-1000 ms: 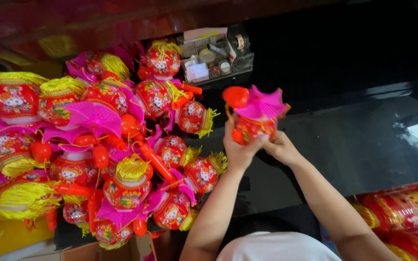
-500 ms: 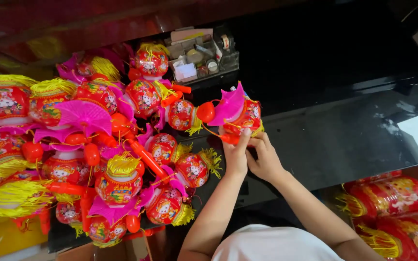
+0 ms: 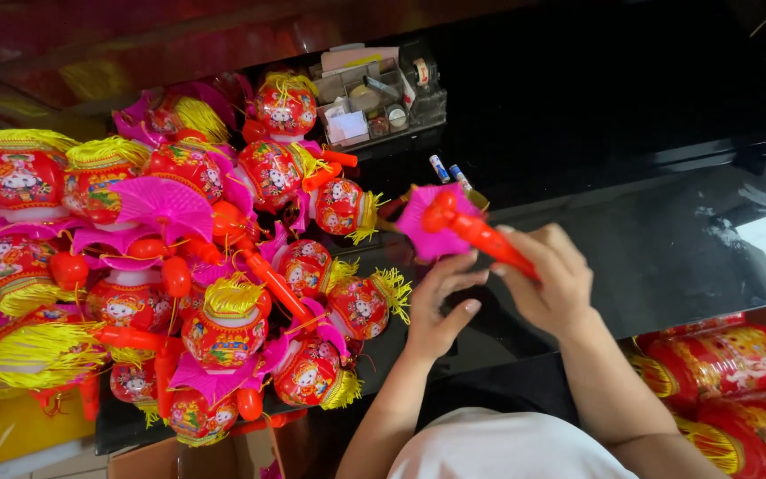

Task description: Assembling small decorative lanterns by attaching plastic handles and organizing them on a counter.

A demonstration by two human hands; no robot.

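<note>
A heap of red lanterns (image 3: 161, 266) with yellow tassels and pink fans covers the left of the dark worktop (image 3: 667, 248). Behind it stands a clear organiser (image 3: 383, 93). The left hand (image 3: 441, 306) is spread loose, fingers just under a pink-fanned lantern (image 3: 432, 222) held above the worktop. The right hand (image 3: 547, 279) clenches that lantern's red handle (image 3: 489, 239). More lanterns fill a box (image 3: 738, 381) at right.

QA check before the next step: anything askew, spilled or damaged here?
Nothing looks damaged or spilled. The lanterns lie in a loose heap on the black table, tipped every way. The right hand holds one lantern's orange handle; the left hand is open beside it.
</note>
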